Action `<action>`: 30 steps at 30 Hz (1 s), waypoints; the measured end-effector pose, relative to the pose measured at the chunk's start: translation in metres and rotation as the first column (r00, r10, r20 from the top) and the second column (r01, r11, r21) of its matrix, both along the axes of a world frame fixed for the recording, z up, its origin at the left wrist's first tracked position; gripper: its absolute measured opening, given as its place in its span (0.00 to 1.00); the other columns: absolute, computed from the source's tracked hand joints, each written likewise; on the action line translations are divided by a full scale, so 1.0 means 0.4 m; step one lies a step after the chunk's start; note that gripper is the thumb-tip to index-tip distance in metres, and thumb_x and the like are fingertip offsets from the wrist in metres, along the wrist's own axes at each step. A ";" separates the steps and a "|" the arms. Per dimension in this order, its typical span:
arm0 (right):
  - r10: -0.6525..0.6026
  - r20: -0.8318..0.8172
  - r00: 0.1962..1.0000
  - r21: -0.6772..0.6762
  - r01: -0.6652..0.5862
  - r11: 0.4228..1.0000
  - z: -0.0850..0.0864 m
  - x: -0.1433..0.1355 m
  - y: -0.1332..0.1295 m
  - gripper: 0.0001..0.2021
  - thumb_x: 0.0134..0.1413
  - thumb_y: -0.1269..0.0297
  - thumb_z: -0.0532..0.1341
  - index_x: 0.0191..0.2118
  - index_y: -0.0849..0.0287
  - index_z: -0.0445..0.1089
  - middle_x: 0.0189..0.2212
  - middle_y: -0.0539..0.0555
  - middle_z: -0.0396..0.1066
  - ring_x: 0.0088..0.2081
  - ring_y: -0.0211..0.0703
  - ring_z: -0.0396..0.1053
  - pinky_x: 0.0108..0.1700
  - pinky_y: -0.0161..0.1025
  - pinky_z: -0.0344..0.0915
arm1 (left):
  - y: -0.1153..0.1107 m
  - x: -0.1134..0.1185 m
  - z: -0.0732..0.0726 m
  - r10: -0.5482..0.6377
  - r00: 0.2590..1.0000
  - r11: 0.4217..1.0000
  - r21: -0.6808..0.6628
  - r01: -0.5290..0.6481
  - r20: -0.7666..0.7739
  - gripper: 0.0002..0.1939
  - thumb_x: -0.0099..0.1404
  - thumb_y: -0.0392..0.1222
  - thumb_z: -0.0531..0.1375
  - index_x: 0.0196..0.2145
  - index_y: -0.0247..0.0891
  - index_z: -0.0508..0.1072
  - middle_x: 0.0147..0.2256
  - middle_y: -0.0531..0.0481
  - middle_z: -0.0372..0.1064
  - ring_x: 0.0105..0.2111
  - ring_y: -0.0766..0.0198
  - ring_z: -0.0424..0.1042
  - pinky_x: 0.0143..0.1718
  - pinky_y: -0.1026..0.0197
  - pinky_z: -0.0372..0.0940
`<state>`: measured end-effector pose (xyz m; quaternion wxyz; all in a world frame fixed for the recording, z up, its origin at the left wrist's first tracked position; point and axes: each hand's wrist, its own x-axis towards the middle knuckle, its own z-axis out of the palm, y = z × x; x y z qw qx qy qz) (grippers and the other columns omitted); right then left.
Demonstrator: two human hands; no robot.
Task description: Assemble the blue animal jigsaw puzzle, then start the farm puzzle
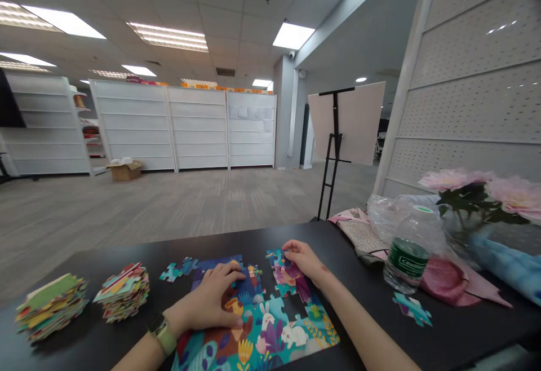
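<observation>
A partly assembled jigsaw puzzle point(291, 334) with white rabbits, flowers and teal ground lies on the black table. My left hand point(213, 297) rests on its left part with the fingers spread, a watch on that wrist. At the upper right, my right hand point(305, 260) pinches the edge of a teal and purple jigsaw piece point(276, 259), its fingertips partly hiding the grip. Joined purple pieces point(291, 278) sit just below it. A small orange and blue piece point(254, 271) lies between the hands. Gaps show the table at the puzzle's upper right.
Two stacks of jigsaw pieces point(53, 306) point(124, 293) stand at left, with loose blue pieces point(180, 268) beside them. At right are another loose piece point(412, 309), a water bottle point(408, 258), cloths point(448, 281) and pink flowers point(511, 196). An easel point(336, 128) stands beyond the table.
</observation>
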<state>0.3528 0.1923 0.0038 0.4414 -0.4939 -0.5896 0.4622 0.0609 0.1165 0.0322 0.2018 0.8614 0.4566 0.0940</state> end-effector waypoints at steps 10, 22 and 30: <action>0.002 0.015 1.000 -0.001 -0.002 1.000 0.001 0.003 0.002 0.11 0.37 0.68 0.56 0.30 0.58 0.72 0.19 0.45 0.68 0.22 0.36 0.62 0.27 0.33 0.55 | -0.004 0.000 0.005 0.007 1.000 1.000 -0.009 -0.007 0.016 0.43 0.49 0.66 0.68 0.59 0.48 0.67 0.64 0.42 0.55 0.62 0.36 0.54 0.62 0.34 0.49; -0.020 -0.007 1.000 0.064 0.021 0.998 -0.014 0.003 0.006 0.11 0.36 0.61 0.67 0.24 0.57 0.64 0.18 0.44 0.65 0.22 0.36 0.63 0.26 0.33 0.54 | 0.000 0.000 0.001 0.016 1.000 1.000 -0.024 -0.016 0.005 0.43 0.49 0.66 0.68 0.60 0.49 0.66 0.65 0.42 0.53 0.64 0.36 0.52 0.63 0.33 0.46; -0.025 -0.098 0.995 0.139 0.039 0.990 -0.010 0.001 0.010 0.20 0.44 0.55 0.66 0.43 0.60 0.73 0.23 0.45 0.66 0.23 0.34 0.61 0.26 0.33 0.58 | 0.002 -0.005 -0.007 -0.003 1.000 1.000 -0.014 0.003 0.007 0.44 0.49 0.67 0.67 0.60 0.48 0.66 0.64 0.42 0.53 0.63 0.36 0.52 0.63 0.34 0.46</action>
